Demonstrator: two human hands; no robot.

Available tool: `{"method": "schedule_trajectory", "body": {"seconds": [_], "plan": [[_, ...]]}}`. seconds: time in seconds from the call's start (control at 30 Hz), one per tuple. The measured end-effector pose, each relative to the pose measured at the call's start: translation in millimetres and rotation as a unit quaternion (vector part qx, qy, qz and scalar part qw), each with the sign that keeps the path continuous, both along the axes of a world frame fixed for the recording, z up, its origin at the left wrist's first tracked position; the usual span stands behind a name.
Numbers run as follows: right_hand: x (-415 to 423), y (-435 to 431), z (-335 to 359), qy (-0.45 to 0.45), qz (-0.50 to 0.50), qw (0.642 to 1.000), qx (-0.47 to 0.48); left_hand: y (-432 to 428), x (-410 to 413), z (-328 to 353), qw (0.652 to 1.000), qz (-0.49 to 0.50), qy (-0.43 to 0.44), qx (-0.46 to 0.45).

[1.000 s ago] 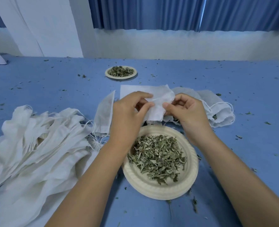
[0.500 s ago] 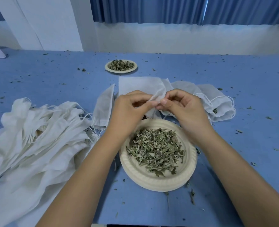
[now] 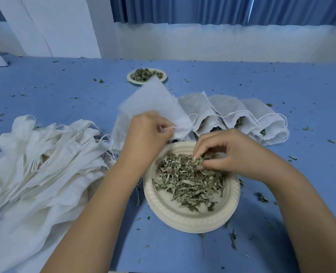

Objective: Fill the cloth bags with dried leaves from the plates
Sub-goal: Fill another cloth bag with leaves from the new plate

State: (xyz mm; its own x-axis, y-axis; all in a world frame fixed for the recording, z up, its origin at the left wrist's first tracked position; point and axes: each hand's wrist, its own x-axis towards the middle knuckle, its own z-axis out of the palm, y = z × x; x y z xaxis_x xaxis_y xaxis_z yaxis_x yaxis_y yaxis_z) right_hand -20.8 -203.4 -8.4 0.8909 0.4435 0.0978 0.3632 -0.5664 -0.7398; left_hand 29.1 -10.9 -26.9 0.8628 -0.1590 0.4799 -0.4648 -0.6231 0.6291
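A cream paper plate (image 3: 185, 217) of dried green leaves (image 3: 188, 180) lies on the blue table in front of me. My left hand (image 3: 145, 138) grips the mouth of a white cloth bag (image 3: 153, 103) and holds it raised behind the plate, its body tilted up and away. My right hand (image 3: 228, 152) is down in the plate's far side, fingers curled and pinching a clump of the leaves. Behind the plate to the right lie three filled bags (image 3: 242, 117) with drawstrings, leaves showing at their mouths. A second, smaller plate of leaves (image 3: 146, 75) stands farther back.
A big heap of empty white cloth bags (image 3: 37, 166) covers the table at the left. Leaf crumbs are scattered over the blue table (image 3: 281, 85). A white wall ledge and blue curtains run along the far edge.
My right hand let go of the bag and dropped into the plate onto the leaves. My left hand lifted the bag up and tilted it away.
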Motion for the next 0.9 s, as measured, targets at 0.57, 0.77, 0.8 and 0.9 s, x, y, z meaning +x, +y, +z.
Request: {"method": "schedule_trajectory", "body": {"seconds": [0.57,0.77,0.8,0.9], "plan": [[3,10,-9,-0.209,-0.055,0.947,0.238,-7,-11,4,0.973,-0.107,0.145,-0.143],[2,13,-10,-0.228,-0.089,0.942,0.231,-11,-16,3,0.981,-0.090,0.080,-0.150],[2,14,-10,-0.230,-0.093,0.941,0.230,-11,-17,4,0.982,-0.086,0.070,-0.154],[3,15,-12,-0.241,-0.105,0.941,0.211,-12,-19,4,0.983,-0.080,0.042,-0.159]]}}
